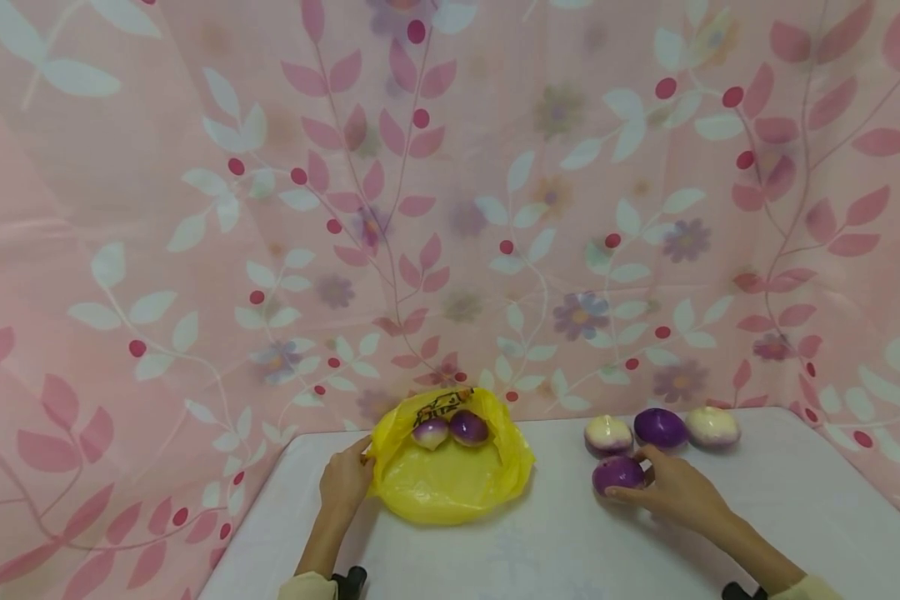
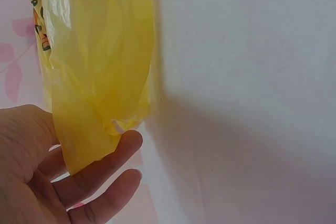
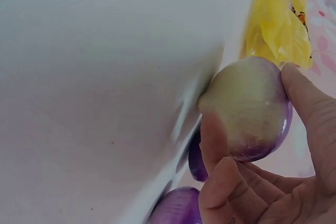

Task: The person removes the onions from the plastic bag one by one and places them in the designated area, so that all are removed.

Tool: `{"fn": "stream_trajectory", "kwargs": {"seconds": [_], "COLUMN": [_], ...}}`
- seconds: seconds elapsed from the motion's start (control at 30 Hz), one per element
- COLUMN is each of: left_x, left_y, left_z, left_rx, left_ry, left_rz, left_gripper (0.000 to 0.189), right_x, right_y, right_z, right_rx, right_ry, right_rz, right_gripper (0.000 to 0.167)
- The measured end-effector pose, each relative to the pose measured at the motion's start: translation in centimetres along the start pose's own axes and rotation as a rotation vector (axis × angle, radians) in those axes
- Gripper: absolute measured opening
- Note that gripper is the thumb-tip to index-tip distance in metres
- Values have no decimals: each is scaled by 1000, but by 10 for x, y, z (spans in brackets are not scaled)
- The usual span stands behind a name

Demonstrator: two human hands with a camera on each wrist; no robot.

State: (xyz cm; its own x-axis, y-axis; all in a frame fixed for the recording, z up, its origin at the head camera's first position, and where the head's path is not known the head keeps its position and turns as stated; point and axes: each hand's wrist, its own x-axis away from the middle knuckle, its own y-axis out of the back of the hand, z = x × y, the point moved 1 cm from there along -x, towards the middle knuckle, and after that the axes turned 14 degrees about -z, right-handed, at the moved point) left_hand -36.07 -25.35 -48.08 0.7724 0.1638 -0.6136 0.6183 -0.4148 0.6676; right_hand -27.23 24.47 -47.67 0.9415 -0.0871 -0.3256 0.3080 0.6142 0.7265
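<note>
On the left, a yellow plastic bag (image 1: pixel 450 497) lies with its mouth facing me. Inside it, side by side, are two purple-and-white turnips (image 1: pixel 468 427). My left hand (image 1: pixel 347 479) pinches the left edge of the bag's mouth; in the left wrist view the plastic (image 2: pixel 100 98) runs between thumb and fingers. On the right, my right hand (image 1: pixel 678 492) grips another turnip (image 1: pixel 618 477), thumb on one side and fingers on the other. The right wrist view shows the pale underside of this held turnip (image 3: pixel 244 106).
Behind the held turnip, three more stand in a row: a pale-topped one (image 1: pixel 608 433), a purple one (image 1: pixel 660 428) and another pale one (image 1: pixel 713 427). All are on a white-covered table (image 1: pixel 525 554). A pink floral curtain (image 1: pixel 450 250) hangs along the table's back edge.
</note>
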Motion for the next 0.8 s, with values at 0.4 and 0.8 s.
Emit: {"fn": "stream_trajectory", "kwargs": {"seconds": [0.4,0.8], "left_x": [0,0], "left_y": [1,2], "left_z": [-1,-1], "left_rx": [6,3], "left_ry": [-4,9], "left_rz": [9,33], "left_gripper": [37,39], "right_x": [-2,-2], "right_y": [-3,1], "right_z": [-8,-5], "right_rx": [-5,34], "right_ry": [-57,-38], "right_rz": [19,21], "right_gripper": [86,92]}}
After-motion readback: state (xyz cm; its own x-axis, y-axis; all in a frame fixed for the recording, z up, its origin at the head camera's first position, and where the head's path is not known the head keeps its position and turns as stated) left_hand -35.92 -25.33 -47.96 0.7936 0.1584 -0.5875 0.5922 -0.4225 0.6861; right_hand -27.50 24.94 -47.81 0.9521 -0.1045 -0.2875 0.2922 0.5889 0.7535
